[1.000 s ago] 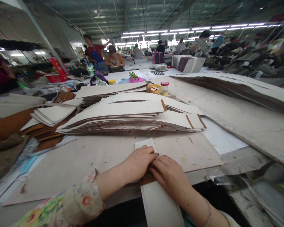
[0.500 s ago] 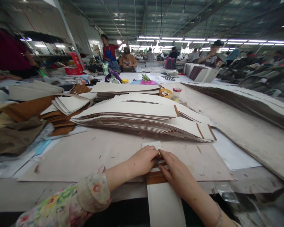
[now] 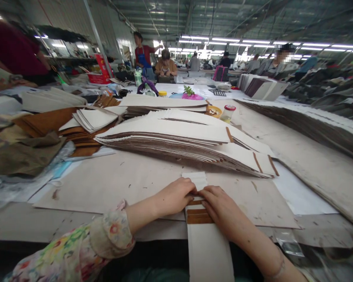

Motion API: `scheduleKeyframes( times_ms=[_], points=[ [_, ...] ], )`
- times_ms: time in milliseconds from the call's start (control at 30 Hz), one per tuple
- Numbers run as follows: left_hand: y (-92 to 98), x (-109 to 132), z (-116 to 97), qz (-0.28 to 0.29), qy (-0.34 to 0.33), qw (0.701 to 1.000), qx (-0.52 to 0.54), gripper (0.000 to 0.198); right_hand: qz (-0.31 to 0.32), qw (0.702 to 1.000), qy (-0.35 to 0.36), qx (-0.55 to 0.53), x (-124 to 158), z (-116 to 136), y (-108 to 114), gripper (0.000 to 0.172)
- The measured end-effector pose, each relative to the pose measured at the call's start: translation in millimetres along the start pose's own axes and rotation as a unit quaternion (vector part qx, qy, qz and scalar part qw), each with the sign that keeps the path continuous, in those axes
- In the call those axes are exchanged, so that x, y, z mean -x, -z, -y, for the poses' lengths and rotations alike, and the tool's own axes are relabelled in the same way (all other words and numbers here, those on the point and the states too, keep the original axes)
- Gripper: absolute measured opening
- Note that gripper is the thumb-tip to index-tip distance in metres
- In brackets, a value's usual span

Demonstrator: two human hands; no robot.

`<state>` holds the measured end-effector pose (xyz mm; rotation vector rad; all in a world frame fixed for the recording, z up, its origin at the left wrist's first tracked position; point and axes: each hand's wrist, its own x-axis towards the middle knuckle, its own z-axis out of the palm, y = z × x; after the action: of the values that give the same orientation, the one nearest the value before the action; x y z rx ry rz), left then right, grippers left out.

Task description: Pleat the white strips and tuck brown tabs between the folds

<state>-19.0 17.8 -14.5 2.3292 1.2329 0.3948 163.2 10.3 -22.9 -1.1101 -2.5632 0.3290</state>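
Note:
A long white strip with brown bands [image 3: 210,252] runs from the table's front edge toward the middle of the board. My left hand [image 3: 176,196] has its fingers curled down on the strip's left edge, just above the brown bands. From the other side my right hand [image 3: 225,211] presses thumb and fingertips onto the same strip, and the fingertips of both hands almost meet. Beyond my fingers a pale end piece [image 3: 195,180] shows. The fingers hide the part between them. A fanned stack of similar white strips [image 3: 164,129] with brown ends lies just behind.
Brown pieces with white backs [image 3: 91,119] and an olive cloth [image 3: 32,156] are piled at left. A yellow tub [image 3: 214,111] and a red-lidded jar [image 3: 228,113] stand behind the stack. Another long stack [image 3: 317,121] lies at right. Other people work farther back.
The whole view has shifted, so things appear farther right. My fingertips stay together on the strip, and more of its brown bands show below them.

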Motion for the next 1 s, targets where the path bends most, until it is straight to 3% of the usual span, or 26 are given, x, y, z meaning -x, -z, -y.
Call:
scheduleKeyframes(
  times_ms=[200,400,700,1000],
  points=[
    [-1.0,2,-3,-0.002,-0.009,1.0,-0.011,0.013,-0.003,0.998,0.023,0.055,0,2,-4,0.02],
    [-0.1,14,9,-0.033,0.023,0.998,0.055,0.017,0.026,0.998,0.025,0.043,-2,3,4,0.024],
    [-5.2,23,18,-0.065,0.049,0.993,0.082,0.014,0.095,0.989,0.068,-0.084,-15,-2,8,0.045],
    [-5.9,28,13,-0.066,-0.023,0.997,0.01,0.008,0.122,0.99,0.058,-0.041,-15,11,12,0.037]
  ],
)
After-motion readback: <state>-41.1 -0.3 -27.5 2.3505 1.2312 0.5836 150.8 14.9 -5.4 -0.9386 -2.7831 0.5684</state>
